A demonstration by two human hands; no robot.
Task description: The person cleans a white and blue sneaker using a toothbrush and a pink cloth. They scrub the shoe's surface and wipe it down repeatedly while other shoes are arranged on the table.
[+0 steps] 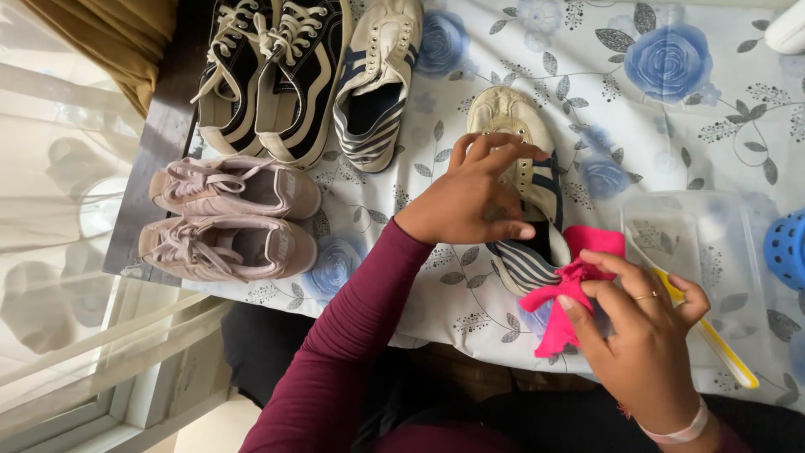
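My left hand rests on a cream shoe with navy stripes, fingers curled over its upper and gripping it on the table. My right hand pinches a bright pink cloth just to the right of that shoe's heel. The cloth hangs bunched from my fingers and touches the shoe's opening. The matching striped shoe lies further back, to the left.
A pair of black and white sneakers and a pair of pale pink sneakers sit at the left of the floral tablecloth. A clear plastic tray with a yellow-handled brush lies at the right, beside a blue perforated object.
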